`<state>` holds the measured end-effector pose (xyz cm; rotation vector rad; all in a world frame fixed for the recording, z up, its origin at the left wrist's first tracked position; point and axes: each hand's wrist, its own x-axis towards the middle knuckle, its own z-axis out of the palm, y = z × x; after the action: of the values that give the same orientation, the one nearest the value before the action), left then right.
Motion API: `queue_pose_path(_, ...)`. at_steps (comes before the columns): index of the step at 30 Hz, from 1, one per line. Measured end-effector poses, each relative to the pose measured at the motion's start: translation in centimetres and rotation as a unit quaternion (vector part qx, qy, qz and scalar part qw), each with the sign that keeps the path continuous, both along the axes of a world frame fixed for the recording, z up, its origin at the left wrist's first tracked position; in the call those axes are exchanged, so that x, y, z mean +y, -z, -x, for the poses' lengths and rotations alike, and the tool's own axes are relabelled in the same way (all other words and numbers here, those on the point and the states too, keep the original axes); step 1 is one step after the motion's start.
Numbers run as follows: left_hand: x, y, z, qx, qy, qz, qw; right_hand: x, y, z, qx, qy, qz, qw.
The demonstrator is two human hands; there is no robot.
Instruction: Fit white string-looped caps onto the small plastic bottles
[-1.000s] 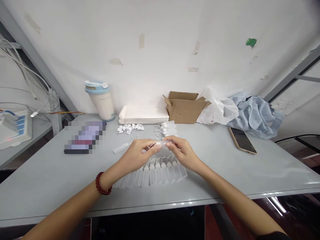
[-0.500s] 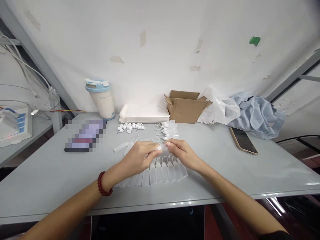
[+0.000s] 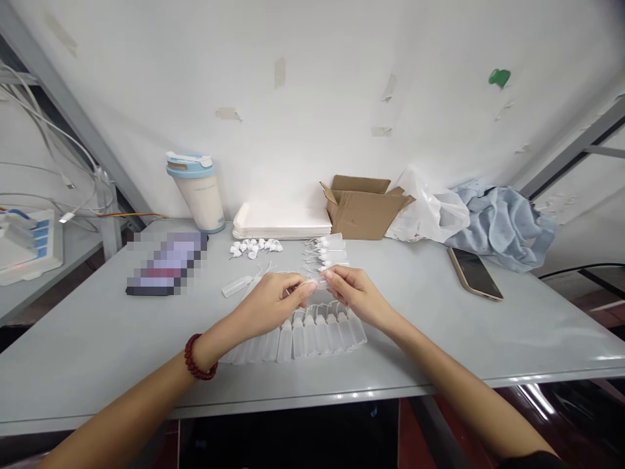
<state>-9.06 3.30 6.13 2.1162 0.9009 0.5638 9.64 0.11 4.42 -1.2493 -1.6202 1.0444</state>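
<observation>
A small translucent plastic squeeze bottle (image 3: pixel 320 283) is held above the table between both hands. Thumb and fingers of my left hand (image 3: pixel 273 301) pinch its left end, where a white cap is mostly covered. At the other end, my right hand (image 3: pixel 360 296) is closed on the body with thumb and fingertips. Below the hands lies a row of similar bottles (image 3: pixel 308 337) with looped white strings at their tops. Another stack of bottles with white tips (image 3: pixel 334 242) lies just beyond. White caps (image 3: pixel 252 249) sit in a pile behind my left hand.
A stack of white trays or envelopes (image 3: pixel 283 225) and an open cardboard box (image 3: pixel 364 212) stand against the wall. A cup (image 3: pixel 198 195) and a blurred phone-like device (image 3: pixel 166 264) are left; a plastic bag (image 3: pixel 427 212), blue cloth (image 3: pixel 505 225) and phone (image 3: pixel 476 273) are right.
The fingers of my left hand have shifted on the cap end, covering more of it. My right hand keeps its pinch on the bottle, slightly higher up. Objects on the table stay put.
</observation>
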Motion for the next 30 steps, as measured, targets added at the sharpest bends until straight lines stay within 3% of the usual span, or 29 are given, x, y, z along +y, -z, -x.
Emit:
queue_pose_path(3,0.0,0.0,-0.1,0.003,-0.002,0.045,0.999,-0.1,0.0,0.0,-0.034,-0.012,-0.031,0.999)
queue_pose_path(6,-0.1,0.3,-0.1,0.0,0.005,0.039,0.999,-0.3,-0.1,0.0,-0.052,-0.022,-0.031,0.998)
queue_pose_path(11,-0.2,1.2,0.0,-0.02,0.033,-0.077,0.996,-0.3,0.0,-0.2,-0.05,-0.019,-0.009,0.999)
queue_pose_path(16,-0.2,2.0,0.0,-0.019,0.05,-0.237,0.97,0.1,0.3,-0.2,0.005,-0.033,0.045,0.998)
queue_pose_path(20,0.5,2.1,0.0,0.012,0.038,-0.278,0.96,0.4,0.4,-0.1,0.038,-0.029,0.057,0.997)
queue_pose_path(23,1.9,2.0,0.7,0.009,-0.001,-0.262,0.965,0.9,0.5,-0.7,0.031,0.017,0.02,0.999)
queue_pose_path(25,3.5,2.0,1.7,0.029,-0.066,-0.266,0.961,1.5,0.6,-1.5,0.005,0.083,-0.029,0.996)
queue_pose_path(28,6.1,2.3,3.5,0.122,-0.139,-0.295,0.937,2.5,0.9,-3.2,-0.045,0.186,-0.1,0.976)
queue_pose_path(30,7.6,2.6,4.7,0.172,-0.165,-0.3,0.924,3.3,1.3,-4.2,-0.077,0.221,-0.14,0.962)
